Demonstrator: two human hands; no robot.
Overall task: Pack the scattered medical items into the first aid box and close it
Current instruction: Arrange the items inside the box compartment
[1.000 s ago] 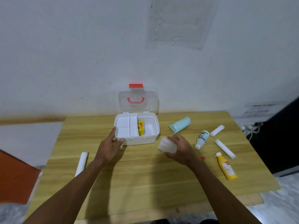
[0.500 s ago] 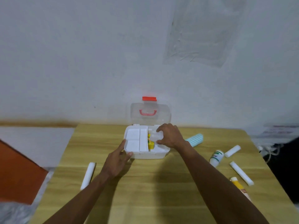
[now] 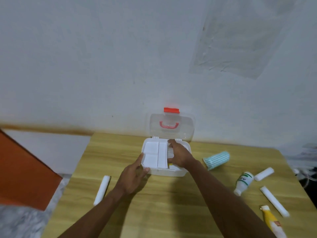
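Note:
The white first aid box (image 3: 186,145) stands open at the table's far edge, its clear lid (image 3: 187,127) with red handle upright against the wall. My left hand (image 3: 133,176) rests against the box's front left corner, fingers apart. My right hand (image 3: 179,156) is inside the box's right compartment, fingers curled around a translucent white container (image 3: 170,152) that it presses down; most of the container is hidden. A yellow item (image 3: 170,164) peeks out beneath. On the table lie a teal striped roll (image 3: 216,159), a white bottle (image 3: 244,182), a yellow tube (image 3: 272,222) and white rolls (image 3: 264,174), (image 3: 274,200), (image 3: 102,189).
The wooden table (image 3: 171,212) ends at a white wall behind the box. An orange panel (image 3: 22,170) stands off the table's left side. A white tray insert (image 3: 155,156) covers the box's left half. Cables lie beyond the right edge.
My right hand carried the translucent container from the table up into the box's right compartment and pushed it lower. My left hand stayed at the box's corner. The view shifted closer.

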